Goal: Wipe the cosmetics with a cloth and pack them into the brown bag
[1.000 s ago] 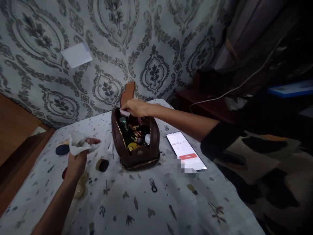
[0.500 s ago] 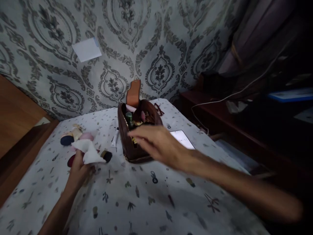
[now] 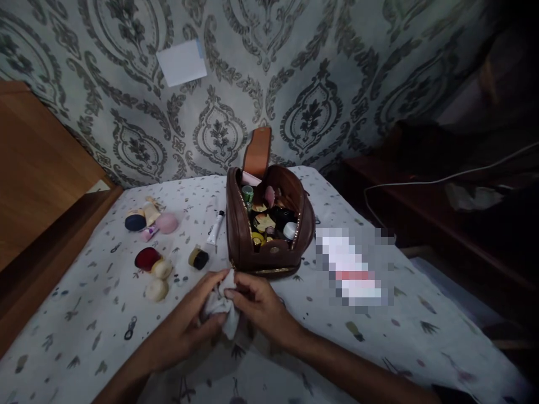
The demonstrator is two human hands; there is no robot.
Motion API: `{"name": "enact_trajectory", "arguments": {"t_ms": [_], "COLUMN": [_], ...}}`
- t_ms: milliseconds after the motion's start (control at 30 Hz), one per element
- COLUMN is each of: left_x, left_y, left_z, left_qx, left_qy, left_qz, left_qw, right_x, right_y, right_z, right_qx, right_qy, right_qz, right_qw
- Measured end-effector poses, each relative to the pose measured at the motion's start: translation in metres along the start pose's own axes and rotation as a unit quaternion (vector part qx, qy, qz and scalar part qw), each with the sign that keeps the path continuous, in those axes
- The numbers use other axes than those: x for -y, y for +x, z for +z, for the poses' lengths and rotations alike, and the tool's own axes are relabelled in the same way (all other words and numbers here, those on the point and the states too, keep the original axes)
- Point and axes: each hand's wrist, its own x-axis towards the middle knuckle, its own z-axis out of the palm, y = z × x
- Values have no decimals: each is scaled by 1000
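Low in the head view, just in front of the bag, I hold a crumpled white cloth (image 3: 228, 322), thin and soft, between both hands. It lies across my left hand (image 3: 189, 322), at the fingertips, with the thumb under its lower side and the fingers curled in on its upper side. My right hand (image 3: 266, 308) grips the same cloth from the other side, thumb and fingers drawn in narrow on its right edge, so it sits bunched in the space between my palms. I cannot tell whether its lower tip touches the white bedsheet with small dark plant prints (image 3: 101, 320). Beyond my fingertips stands the dark brown leather bag with a gold zip (image 3: 269, 261), upright and unzipped; inside are a green-capped bottle (image 3: 247, 193) and a round white cap (image 3: 289, 231). Left of the bag lies a slim white tube with a black cap (image 3: 216, 227); nearer my left hand sits a small black-and-tan round container (image 3: 199, 258). Farther left lie a shiny dark red rounded piece (image 3: 147, 259) and, beyond it, a smooth pale pink rounded piece (image 3: 166, 223).
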Motion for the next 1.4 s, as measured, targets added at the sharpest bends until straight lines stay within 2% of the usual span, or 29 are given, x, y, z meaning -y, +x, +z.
{"name": "enact_trajectory", "arguments": {"t_ms": [133, 267, 333, 467, 600, 733, 900, 1067, 1233, 1400], "left_x": [11, 26, 34, 54, 71, 78, 69, 64, 81, 90], "left_y": [19, 56, 77, 119, 143, 148, 148, 149, 144, 143], "left_z": [-15, -31, -37, -38, -29, -26, -28, -28, -35, -42], "left_qx": [-25, -136, -154, -108, -40, -19, -18, 5, -16, -26], "left_qy": [-21, 90, 155, 231, 267, 280, 274, 261, 259, 248], "left_qz": [-1, 4, 15, 0, -38, -54, -78, -89, -121, -112], "left_qw": [999, 987, 976, 967, 962, 958, 958, 961, 958, 962], "right_x": [-7, -11, -13, -24, -39, -44, -43, -52, -63, -55], "right_y": [-6, -19, -22, -22, -17, -16, -16, -18, -23, -21], "right_z": [-1, -1, -2, -4, -4, -5, -5, -2, -2, -4], "right_qx": [23, 47, 71, 94, 124, 164, 156, 186, 176, 162], "right_qy": [100, 17, -50, -139, -175, -173, -179, -210, -210, -195], "right_qz": [37, 48, 34, -6, -29, -27, -46, -53, -56, -60], "right_qw": [994, 998, 996, 986, 976, 971, 970, 958, 960, 965]}}
